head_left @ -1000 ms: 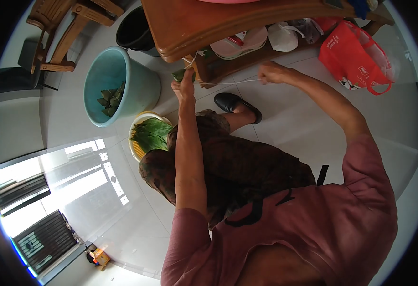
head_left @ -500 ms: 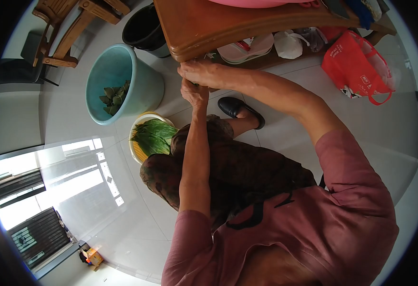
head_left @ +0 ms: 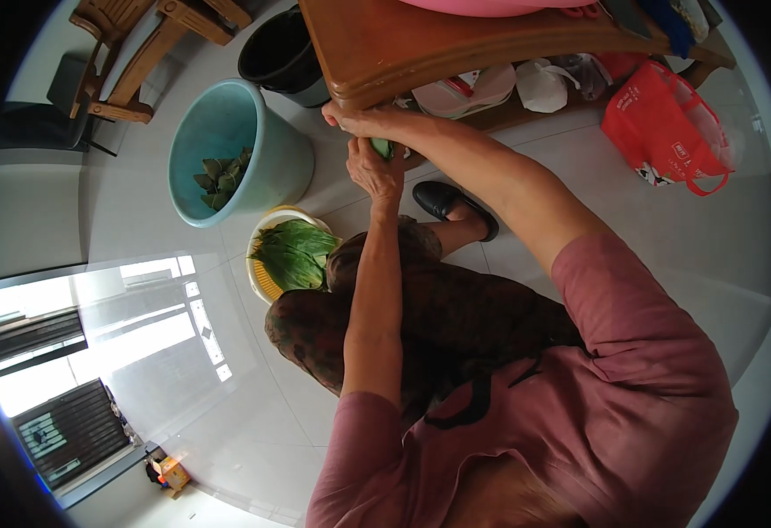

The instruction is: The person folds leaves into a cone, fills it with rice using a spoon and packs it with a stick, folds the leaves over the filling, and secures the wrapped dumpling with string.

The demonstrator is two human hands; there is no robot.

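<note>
My left hand (head_left: 373, 172) is closed around a green leaf bundle (head_left: 383, 148), of which only a small part shows between the fingers. Just above it, my right hand (head_left: 347, 118) is closed by the rounded corner of the wooden table (head_left: 350, 92); what its fingers grip is hidden. Beside my knee, a yellow and white basket (head_left: 262, 275) holds long green leaves (head_left: 295, 253). A pale blue-green bucket (head_left: 284, 158) to the left has several dark green leaf-wrapped bundles (head_left: 222, 179) at its bottom.
A black bucket (head_left: 288, 62) stands behind the table corner. On the table is a pink basin (head_left: 482, 4); its lower shelf carries a pale tray (head_left: 464, 97) and a white bag (head_left: 541, 85). A red bag (head_left: 658, 123) sits at the right, a wooden chair (head_left: 161, 53) at upper left.
My hands have moved apart: the left has come down slightly and turned, so the green bundle now shows. My right hand remains by the table corner. The whole view has shifted slightly.
</note>
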